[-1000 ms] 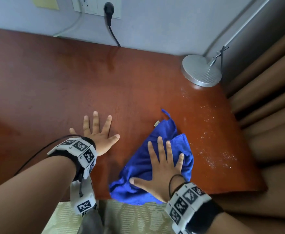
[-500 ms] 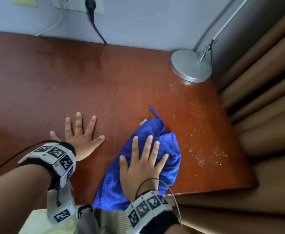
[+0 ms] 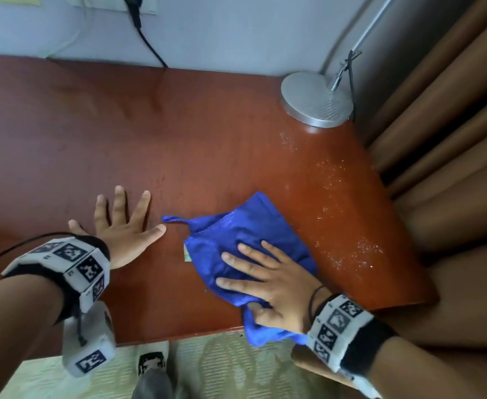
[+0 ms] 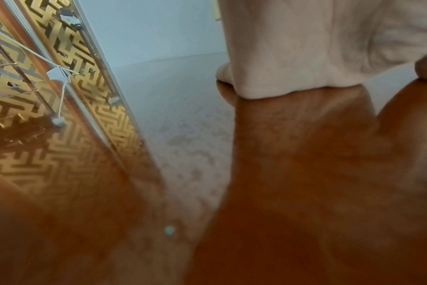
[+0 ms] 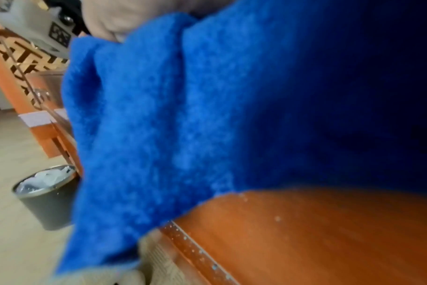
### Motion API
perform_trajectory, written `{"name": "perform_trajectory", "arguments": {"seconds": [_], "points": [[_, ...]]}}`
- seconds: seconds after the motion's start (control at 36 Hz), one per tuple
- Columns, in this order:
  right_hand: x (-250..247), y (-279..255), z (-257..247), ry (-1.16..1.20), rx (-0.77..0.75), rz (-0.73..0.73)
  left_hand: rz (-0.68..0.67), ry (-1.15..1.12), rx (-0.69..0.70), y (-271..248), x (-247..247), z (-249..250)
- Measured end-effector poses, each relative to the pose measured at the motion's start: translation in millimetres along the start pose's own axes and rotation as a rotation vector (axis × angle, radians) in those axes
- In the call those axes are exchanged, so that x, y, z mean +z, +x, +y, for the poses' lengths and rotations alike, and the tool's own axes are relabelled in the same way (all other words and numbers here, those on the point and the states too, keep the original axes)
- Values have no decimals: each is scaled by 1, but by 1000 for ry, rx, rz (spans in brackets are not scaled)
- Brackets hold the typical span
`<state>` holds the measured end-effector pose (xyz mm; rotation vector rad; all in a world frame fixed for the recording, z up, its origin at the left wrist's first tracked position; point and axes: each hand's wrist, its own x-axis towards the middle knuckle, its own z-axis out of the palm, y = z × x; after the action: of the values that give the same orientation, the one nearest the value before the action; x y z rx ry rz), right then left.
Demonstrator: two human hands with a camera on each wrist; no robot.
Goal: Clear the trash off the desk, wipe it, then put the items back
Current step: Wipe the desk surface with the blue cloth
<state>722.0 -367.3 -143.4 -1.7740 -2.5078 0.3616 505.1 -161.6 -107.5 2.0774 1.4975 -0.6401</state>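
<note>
A blue cloth (image 3: 245,234) lies crumpled on the red-brown desk (image 3: 179,139) near its front edge, one corner hanging over the edge. My right hand (image 3: 265,277) presses flat on the cloth with its fingers spread and pointing left. My left hand (image 3: 121,226) rests flat on the bare desk to the left of the cloth, fingers spread. The right wrist view is filled by the blue cloth (image 5: 207,115) above the desk edge (image 5: 305,241). In the left wrist view my left palm (image 4: 305,57) rests on the desk (image 4: 305,173). White crumbs (image 3: 349,249) speckle the desk right of the cloth.
A round metal lamp base (image 3: 317,99) stands at the desk's back right corner. Brown curtains (image 3: 452,168) hang right of the desk. A black plug and cable (image 3: 141,24) run down the wall. A grey bin (image 5: 46,196) holding white trash stands on the floor.
My right hand has turned its fingers leftward on the cloth, and the cloth has swung round with its loop now pointing left. My left hand stays flat on the desk.
</note>
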Motion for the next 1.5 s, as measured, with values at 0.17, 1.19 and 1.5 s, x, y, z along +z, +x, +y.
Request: {"name": "perform_trajectory", "arguments": {"seconds": [0.17,1.19,1.5], "points": [[-9,-5,-26,26,224,142,-19,-2,21,-2,-3,0],[-10,52,-127,263,939,523,-39,-30,89,-3,-5,1],[-14,100,-131,403,1604,-66,-13,-28,79,-1,-2,1]]}}
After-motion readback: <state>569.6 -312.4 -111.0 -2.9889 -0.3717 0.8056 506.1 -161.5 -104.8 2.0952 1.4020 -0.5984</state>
